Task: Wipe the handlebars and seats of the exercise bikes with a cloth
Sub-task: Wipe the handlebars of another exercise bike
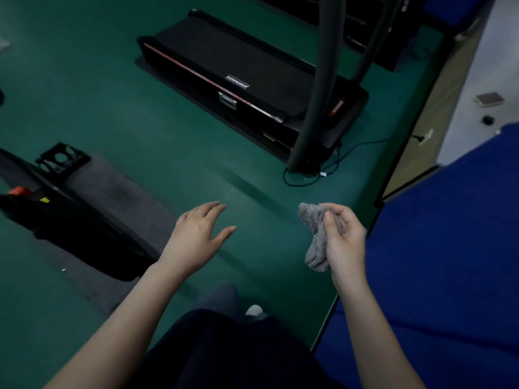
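Right hand (344, 242) bunches the grey cloth (317, 240), left hand (196, 237) spread and empty. The likely bike base (70, 220) sits left of it, so the left hand's nearer.

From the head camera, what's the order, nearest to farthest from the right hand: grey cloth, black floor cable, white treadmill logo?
1. Grey cloth: gripped in the right hand itself.
2. Black cable: lying ahead, beside the treadmill base.
3. White logo: farther ahead and left, on the treadmill belt.

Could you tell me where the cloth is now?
Head view, lower right: the cloth is bunched in the right hand, over the green floor beside the blue surface.
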Motion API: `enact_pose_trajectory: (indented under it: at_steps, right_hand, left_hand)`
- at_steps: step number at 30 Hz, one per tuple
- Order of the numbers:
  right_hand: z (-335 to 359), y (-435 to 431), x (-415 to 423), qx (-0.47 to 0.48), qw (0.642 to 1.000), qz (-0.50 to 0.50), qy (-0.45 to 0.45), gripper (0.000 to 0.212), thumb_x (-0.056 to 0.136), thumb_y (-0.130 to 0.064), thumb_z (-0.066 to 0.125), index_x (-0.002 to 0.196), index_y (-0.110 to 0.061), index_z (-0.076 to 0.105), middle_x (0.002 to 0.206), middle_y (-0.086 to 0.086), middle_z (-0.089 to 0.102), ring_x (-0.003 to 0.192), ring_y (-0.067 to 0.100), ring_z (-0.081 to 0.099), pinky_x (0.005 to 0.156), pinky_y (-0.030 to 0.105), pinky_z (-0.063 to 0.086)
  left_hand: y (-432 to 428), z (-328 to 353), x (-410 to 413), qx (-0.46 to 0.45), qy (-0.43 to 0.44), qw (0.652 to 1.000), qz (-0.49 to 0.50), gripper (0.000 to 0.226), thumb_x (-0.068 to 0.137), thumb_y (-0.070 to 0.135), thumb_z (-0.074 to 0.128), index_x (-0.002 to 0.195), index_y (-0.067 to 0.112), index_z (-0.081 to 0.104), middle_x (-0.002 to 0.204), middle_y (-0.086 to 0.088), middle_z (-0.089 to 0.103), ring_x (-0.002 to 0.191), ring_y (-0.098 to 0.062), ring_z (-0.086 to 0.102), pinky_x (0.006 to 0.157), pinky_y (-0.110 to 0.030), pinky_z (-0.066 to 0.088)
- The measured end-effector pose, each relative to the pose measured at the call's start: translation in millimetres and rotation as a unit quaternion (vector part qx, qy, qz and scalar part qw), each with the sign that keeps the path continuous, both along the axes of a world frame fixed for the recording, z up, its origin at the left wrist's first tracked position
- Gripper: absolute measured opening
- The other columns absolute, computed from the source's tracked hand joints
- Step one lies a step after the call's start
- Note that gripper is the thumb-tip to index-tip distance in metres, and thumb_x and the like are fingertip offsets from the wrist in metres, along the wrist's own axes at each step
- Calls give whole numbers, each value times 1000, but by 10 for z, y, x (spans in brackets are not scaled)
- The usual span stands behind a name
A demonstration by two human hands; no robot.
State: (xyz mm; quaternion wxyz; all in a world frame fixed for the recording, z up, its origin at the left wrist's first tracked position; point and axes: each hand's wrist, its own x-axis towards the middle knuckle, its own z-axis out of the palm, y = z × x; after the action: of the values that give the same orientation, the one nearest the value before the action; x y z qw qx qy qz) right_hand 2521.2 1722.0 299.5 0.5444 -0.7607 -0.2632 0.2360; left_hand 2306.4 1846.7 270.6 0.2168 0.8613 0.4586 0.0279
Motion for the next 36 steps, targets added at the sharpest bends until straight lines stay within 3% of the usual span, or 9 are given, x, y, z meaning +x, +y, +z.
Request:
enact_pose_trajectory:
  at_steps: [8, 14, 18, 22, 30, 36]
  right_hand:
    - [-84, 1075, 242, -6, 994, 111, -2, 19, 94, -1, 51, 96, -12, 66, 96, -8, 67, 93, -1, 60, 87, 19, 45]
    - [-8, 2021, 346, -13, 988, 154, 4, 18, 94, 1, 50, 97, -8, 65, 96, 0, 68, 94, 12, 62, 88, 29, 48]
    - [79, 2602, 401, 1, 985, 175, -5, 18, 94, 1, 49, 98, -8, 65, 96, -4, 67, 92, 3, 61, 87, 24, 48]
    - [122, 3069, 366, 6, 978, 211, -5, 19, 95, 2, 49, 99, -6, 65, 100, 1, 66, 99, 13, 61, 89, 25, 47]
    - [114, 4025, 204, -1, 940, 341, 3, 19, 95, -1, 50, 96, -13, 65, 98, -2, 68, 98, 12, 63, 90, 28, 49]
    - [115, 4805, 124, 3, 882, 471, -1, 21, 95, -3, 52, 93, -18, 65, 96, -7, 68, 96, 9, 63, 87, 24, 49]
  left_hand:
    - [706, -152, 70, -6, 13, 995, 101, 55, 90, 47, 54, 135, 14, 50, 138, -3, 51, 129, -23, 44, 109, -40, 30]
    - [1487, -196, 288, -9, 10, 992, 125, 57, 91, 50, 50, 137, 16, 47, 141, -1, 48, 132, -20, 40, 112, -37, 24]
    - [2011, -101, 386, 11, 2, 992, 125, 57, 92, 52, 47, 138, 18, 45, 143, 0, 45, 135, -19, 37, 113, -36, 21]
    - [2339, 12, 354, 22, -10, 986, 164, 57, 92, 51, 47, 138, 17, 45, 143, -1, 46, 135, -20, 37, 113, -37, 21]
    - [2572, -56, 156, -3, -4, 954, 298, 57, 92, 50, 48, 139, 18, 44, 143, 1, 46, 138, -18, 32, 115, -35, 18]
    - [2873, -96, 207, -4, -4, 913, 408, 57, 92, 50, 49, 138, 17, 46, 141, 0, 48, 137, -19, 35, 115, -38, 22]
